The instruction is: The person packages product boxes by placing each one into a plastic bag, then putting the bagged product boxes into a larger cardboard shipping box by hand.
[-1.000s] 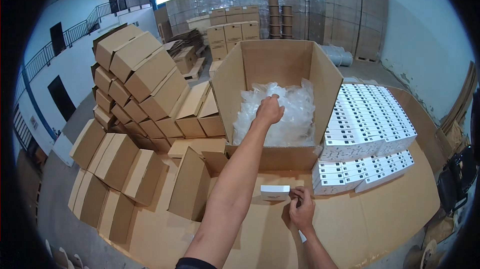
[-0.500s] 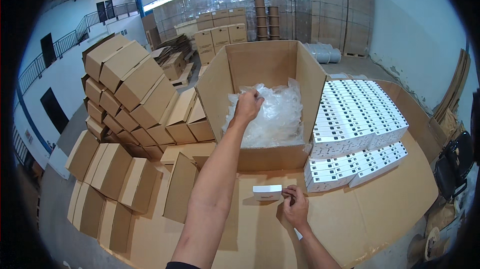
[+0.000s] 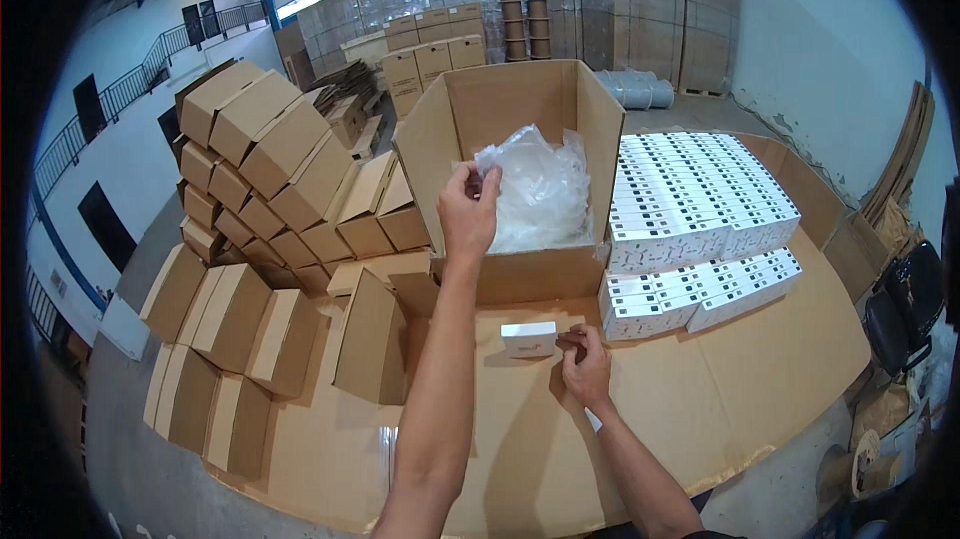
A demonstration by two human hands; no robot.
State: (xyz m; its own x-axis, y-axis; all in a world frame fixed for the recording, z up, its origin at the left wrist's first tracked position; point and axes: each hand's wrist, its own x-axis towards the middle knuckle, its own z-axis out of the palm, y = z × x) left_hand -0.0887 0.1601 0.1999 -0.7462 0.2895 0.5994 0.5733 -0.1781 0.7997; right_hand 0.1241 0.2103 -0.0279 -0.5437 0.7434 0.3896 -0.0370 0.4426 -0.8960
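Your left hand (image 3: 468, 207) pinches a crumpled clear plastic bag (image 3: 490, 156) above the open brown cardboard carton (image 3: 530, 280), apparently drawing it free; the next move seems to call for a steady grip. Your right hand (image 3: 587, 366) curls narrowly beside the small white rectangular box (image 3: 528, 340); whether it holds anything, I cannot tell

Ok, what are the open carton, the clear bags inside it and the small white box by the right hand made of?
Open carton: probably corrugated cardboard, matte brown, with folded corners.
Clear bags: likely thin plastic film, translucent, with crinkles and glints.
Small white box: perhaps paperboard, smooth and sharply edged; whether coated is unclear.
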